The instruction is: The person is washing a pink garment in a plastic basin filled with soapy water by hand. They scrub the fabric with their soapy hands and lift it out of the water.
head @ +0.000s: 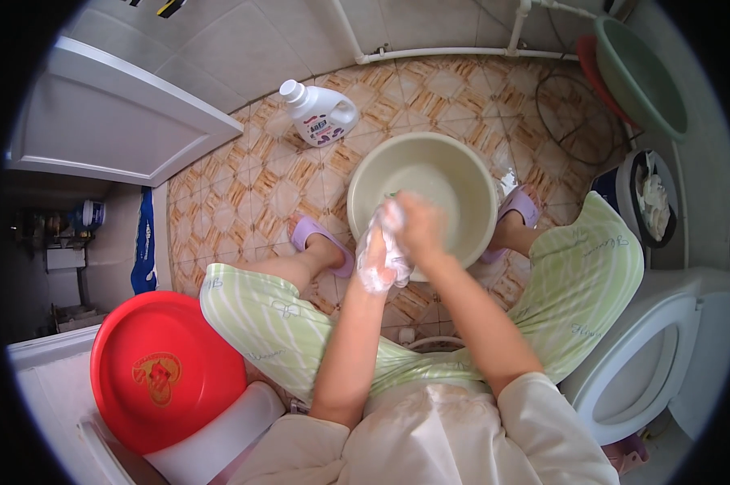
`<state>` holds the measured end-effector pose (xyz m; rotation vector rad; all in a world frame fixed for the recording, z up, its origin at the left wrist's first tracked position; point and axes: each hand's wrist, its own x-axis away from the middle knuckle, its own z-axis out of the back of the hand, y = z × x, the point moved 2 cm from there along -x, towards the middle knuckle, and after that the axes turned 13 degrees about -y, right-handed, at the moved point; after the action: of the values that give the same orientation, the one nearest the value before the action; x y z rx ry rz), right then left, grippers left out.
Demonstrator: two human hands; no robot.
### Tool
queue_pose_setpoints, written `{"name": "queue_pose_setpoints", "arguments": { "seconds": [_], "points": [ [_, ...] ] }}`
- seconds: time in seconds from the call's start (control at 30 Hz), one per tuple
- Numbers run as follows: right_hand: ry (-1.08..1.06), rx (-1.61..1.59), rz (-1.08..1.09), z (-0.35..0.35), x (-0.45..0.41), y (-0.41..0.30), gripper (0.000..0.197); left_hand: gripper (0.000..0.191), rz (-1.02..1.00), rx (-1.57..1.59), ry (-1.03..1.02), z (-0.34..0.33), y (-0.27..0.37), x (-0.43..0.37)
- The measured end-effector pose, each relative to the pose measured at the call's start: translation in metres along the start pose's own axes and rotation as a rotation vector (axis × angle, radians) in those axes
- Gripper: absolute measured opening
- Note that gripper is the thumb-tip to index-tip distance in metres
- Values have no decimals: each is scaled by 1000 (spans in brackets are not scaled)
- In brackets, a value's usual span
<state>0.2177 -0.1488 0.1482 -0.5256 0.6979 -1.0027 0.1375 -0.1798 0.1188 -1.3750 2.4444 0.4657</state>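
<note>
Over the near left part of a cream plastic basin (365, 182), my two hands are together on a wet white cloth (399, 267). The cloth, or lather from it, covers much of my left hand (376, 251), which grips it. My right hand (424, 227) is closed in a fist against the cloth's upper end and is blurred. Its fingers are partly hidden. A small green patch (392, 195) shows by the knuckles; what it is cannot be told. The basin stands on the patterned tile floor (268, 182) between my feet.
A white detergent bottle (325, 115) with a printed label stands beyond the basin. To the left are a red basin (171, 364) and an open white door (128, 115). At right are a toilet (638, 376), a bin (650, 197) and a green basin (638, 79) against the wall.
</note>
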Motion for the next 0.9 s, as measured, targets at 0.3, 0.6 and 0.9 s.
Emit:
{"name": "queue_pose_setpoints", "arguments": {
  "seconds": [0.3,0.6,0.9],
  "points": [
    [-104,-1173,-451,65,-30,8,23,43,-239,-467,795,-64,17,-28],
    [-10,-46,-94,22,-21,-15,25,37,-214,-242,511,-29,-8,-20],
    [-163,-1044,-570,31,-36,53,35,45,-99,-176,707,-53,2,-29]
  ]
}}
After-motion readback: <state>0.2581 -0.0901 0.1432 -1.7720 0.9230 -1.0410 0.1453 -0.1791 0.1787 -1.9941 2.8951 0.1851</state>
